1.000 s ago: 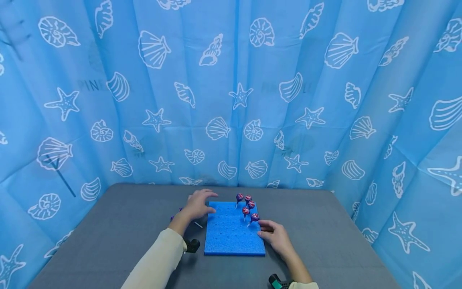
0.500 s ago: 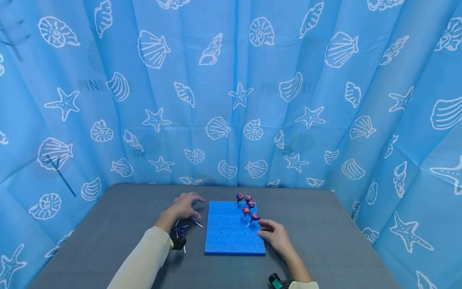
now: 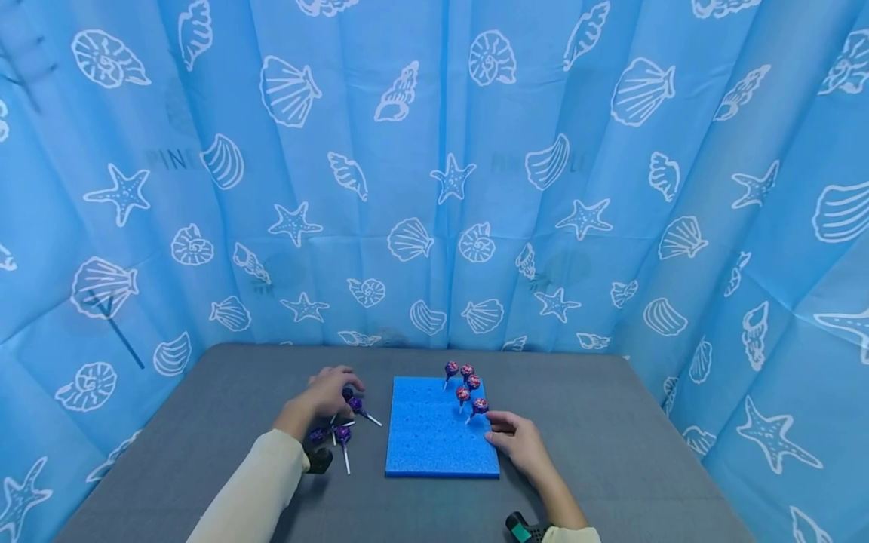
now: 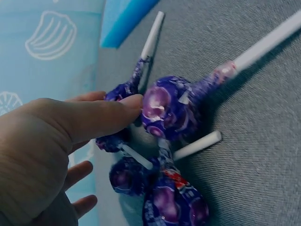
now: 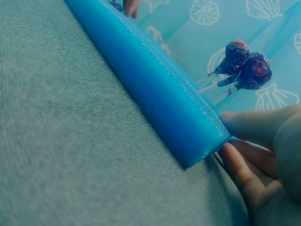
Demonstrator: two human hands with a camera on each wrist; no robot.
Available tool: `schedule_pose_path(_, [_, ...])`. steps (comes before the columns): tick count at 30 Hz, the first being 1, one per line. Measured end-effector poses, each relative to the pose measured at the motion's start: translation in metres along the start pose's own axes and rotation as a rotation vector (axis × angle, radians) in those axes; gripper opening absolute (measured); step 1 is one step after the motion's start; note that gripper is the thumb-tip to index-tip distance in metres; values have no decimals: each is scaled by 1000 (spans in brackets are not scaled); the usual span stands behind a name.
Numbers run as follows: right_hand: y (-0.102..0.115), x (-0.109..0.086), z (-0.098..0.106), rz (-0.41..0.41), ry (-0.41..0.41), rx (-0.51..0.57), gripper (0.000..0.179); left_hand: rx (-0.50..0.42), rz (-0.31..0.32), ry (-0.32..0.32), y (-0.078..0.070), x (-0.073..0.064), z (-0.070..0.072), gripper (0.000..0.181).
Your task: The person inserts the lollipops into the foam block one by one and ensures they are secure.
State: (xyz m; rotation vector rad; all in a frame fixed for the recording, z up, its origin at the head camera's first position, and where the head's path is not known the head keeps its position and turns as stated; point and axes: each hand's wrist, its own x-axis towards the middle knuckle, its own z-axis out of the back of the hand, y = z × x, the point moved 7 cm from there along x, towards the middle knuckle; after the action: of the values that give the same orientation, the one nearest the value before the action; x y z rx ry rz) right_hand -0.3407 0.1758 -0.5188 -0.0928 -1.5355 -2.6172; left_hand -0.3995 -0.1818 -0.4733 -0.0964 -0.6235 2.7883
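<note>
Your left hand [image 3: 327, 391] half-curled over round, crinkle-wrapped purple lollipops [image 4: 170, 107] on woven grey cloth [image 3: 611, 452]; whether pinching, can't tell. Your right hand [image 3: 521, 450] holds speckled blue foam [image 3: 437, 445] by edge; red-topped lollipops [image 3: 480, 406] stand in foam, just beside hand.

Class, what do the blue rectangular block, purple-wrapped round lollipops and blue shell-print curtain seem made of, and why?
Blue rectangular block: probably foam, lightly sheened; grainy, pitted top.
Purple-wrapped round lollipops: glossy wrappers, likely plastic film, judging by crinkles and highlights; smooth white sticks, paper or plastic.
Blue shell-print curtain: thin, smooth sheet, fabric or plastic; soft folds.
</note>
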Motion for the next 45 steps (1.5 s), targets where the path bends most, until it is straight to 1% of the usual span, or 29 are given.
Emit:
schedule_pose_path(5, [-1, 0, 0, -2, -1, -7, 31, 4, 42, -6, 6, -1, -1, 28])
schedule_pose_path(7, [-1, 0, 0, -8, -2, -9, 31, 8, 45, -13, 8, 0, -3, 25])
schedule_pose_path(11, [0, 1, 0, -13, 3, -5, 31, 18, 30, -36, 10, 2, -3, 21])
schedule_pose_path(15, [1, 1, 0, -11, 10, 8, 31, 26, 18, -74, 8, 3, 0, 20])
schedule_pose_path(20, [2, 0, 1, -2, 9, 4, 32, 31, -9, -135, -1, 4, 5, 20])
schedule_pose_path(22, [2, 1, 1, 0, 8, 2, 32, 25, -10, -151, -3, 5, 6, 21])
schedule_pose_path(25, [1, 1, 1, -7, 6, 0, 32, 25, 1, -161, -4, 5, 6, 22])
schedule_pose_path(27, [1, 1, 1, -12, 6, 3, 31, 17, 19, -162, -4, 5, 6, 22])
schedule_pose_path(31, [1, 1, 1, -14, 7, 10, 31, 2, 20, -169, -4, 7, 7, 21])
schedule_pose_path(34, [2, 1, 1, -3, 9, 10, 31, -23, 4, -177, -6, 9, 9, 21])
schedule_pose_path(36, [3, 1, 1, 5, 9, 7, 31, -58, -7, -181, -7, 9, 10, 21])
schedule_pose_path(41, [2, 0, 1, 8, 4, 6, 31, -203, -17, -178, -10, 7, 12, 21])
schedule_pose_path(45, [0, 0, 0, 4, 8, 11, 30, -305, -17, -174, -13, 7, 11, 22])
